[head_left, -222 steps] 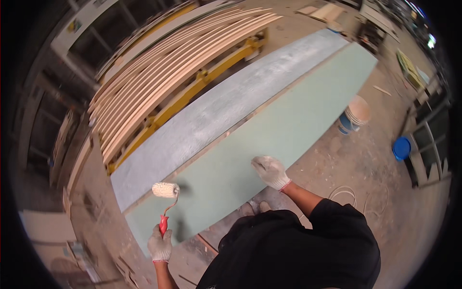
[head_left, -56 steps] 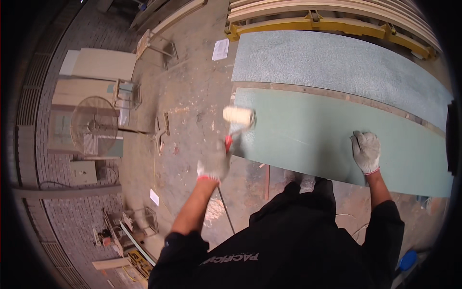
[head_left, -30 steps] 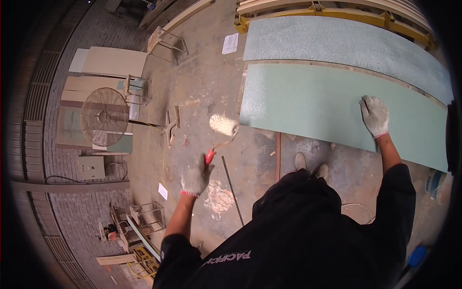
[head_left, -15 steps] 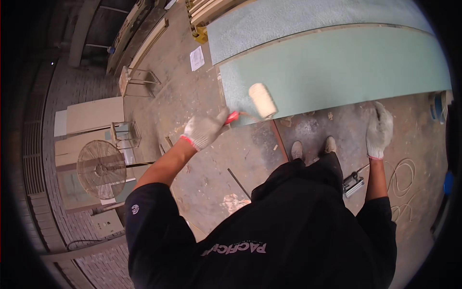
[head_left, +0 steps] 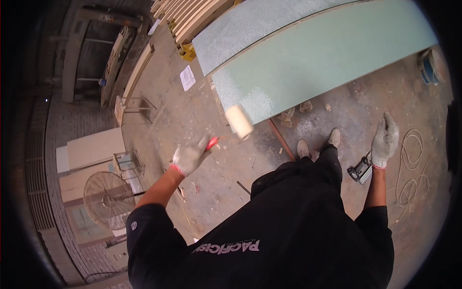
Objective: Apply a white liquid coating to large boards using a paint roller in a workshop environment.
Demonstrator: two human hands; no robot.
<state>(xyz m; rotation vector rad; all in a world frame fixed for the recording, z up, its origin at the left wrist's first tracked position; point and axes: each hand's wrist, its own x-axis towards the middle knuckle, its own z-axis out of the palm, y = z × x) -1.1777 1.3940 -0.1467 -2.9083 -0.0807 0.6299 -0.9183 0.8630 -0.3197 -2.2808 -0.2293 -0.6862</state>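
My left hand (head_left: pixel 189 156), in a white knit glove, grips the red handle (head_left: pixel 212 143) of a paint roller. Its cream roller sleeve (head_left: pixel 239 122), slightly blurred, is over the near left corner of a long pale green board (head_left: pixel 327 62); whether it touches cannot be told. A whitish, mottled coating (head_left: pixel 252 98) covers the board's left end. Behind lies a second board (head_left: pixel 240 36) with the same mottled look along its length. My right hand (head_left: pixel 385 139), also gloved, hangs over the floor right of my feet, fingers stretched out, holding nothing.
A dark and silver power tool (head_left: pixel 360 169) lies below my right hand, near a coiled pale hose (head_left: pixel 409 168). A bucket (head_left: pixel 430 67) stands at the board's right end. Stacked timber (head_left: pixel 197 19), a paper sheet (head_left: pixel 187 78), a metal-framed stool (head_left: pixel 137 111) and a round fan (head_left: pixel 109 200) are leftward.
The roller and my left hand have moved left and toward me. More whitish coating shows near the board's left corner. My right hand has lowered slightly, and the view has shifted.
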